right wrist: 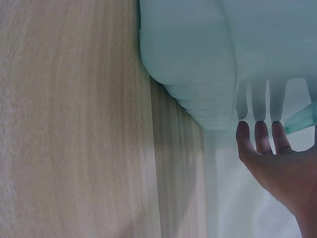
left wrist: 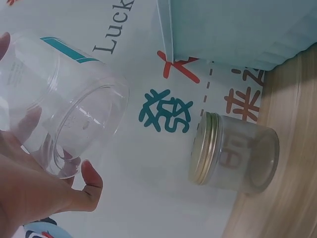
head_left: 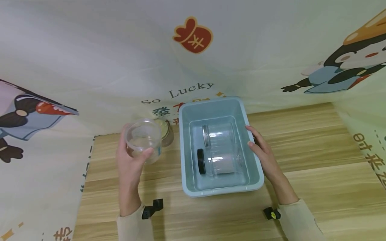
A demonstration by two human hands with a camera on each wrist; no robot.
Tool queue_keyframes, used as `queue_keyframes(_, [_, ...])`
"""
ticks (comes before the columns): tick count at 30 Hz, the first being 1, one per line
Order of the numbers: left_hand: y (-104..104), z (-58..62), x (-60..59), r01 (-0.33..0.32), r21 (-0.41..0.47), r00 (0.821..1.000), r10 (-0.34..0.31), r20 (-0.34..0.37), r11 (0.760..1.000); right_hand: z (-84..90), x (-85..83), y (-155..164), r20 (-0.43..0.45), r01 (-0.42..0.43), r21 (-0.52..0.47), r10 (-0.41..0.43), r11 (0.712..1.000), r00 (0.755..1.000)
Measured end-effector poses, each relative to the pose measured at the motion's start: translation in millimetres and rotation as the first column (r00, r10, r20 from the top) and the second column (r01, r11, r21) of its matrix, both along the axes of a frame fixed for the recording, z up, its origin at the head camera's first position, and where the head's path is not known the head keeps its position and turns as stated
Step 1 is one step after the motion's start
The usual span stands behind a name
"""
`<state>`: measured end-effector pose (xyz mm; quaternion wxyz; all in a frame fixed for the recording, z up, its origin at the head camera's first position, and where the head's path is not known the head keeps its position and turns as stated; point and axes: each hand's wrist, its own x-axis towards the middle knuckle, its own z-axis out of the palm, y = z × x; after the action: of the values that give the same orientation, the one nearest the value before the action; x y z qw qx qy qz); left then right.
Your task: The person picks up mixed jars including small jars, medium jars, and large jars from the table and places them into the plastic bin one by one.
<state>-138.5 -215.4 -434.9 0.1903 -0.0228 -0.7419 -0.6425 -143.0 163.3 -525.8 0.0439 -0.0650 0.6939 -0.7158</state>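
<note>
My left hand [head_left: 132, 160] grips a clear, wide plastic tub [left wrist: 69, 99] from its side, thumb against the near wall. The tub has a teal stripe and is raised and tilted in the left wrist view. Just beyond it a clear jar with a gold lid [left wrist: 233, 153] stands upright on the table. My right hand [head_left: 265, 155] holds the right rim of a light blue plastic bin [head_left: 221, 192]; in the right wrist view its fingertips [right wrist: 260, 130] meet the outer wall. Inside the bin lie a silver-lidded clear jar [head_left: 221, 134] and a black-lidded clear jar [head_left: 221, 162], both on their sides.
The bin stands on a wood-grain table [head_left: 307, 140], near the back. A pale printed cloth [head_left: 135, 50] hangs behind the table and covers both sides. Black wrist mounts [head_left: 152, 209] sit at my sleeves.
</note>
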Motion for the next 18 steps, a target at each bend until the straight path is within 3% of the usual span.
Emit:
queue_keyframes(6, [3.9, 3.3, -3.0, 0.017, -0.058, 0.999, -0.015, 0.029, 0.998, 1.7, 0.2, -0.3, 0.015, 0.001, 0.007, -0.001, 1.0, 1.0])
queue_keyframes(13, [16.8, 6.4, -9.7, 0.115, -0.107, 0.993, -0.116, -0.003, 0.988, 3.7, 0.4, -0.1, 0.037, 0.005, 0.013, -0.006, 1.0, 0.999])
queue_keyframes(18, [25.3, 6.7, -12.2, 0.138, -0.118, 0.99, -0.139, 0.0, 0.983, 4.4, 1.2, -0.1, 0.033, 0.002, 0.005, -0.002, 1.0, 0.999])
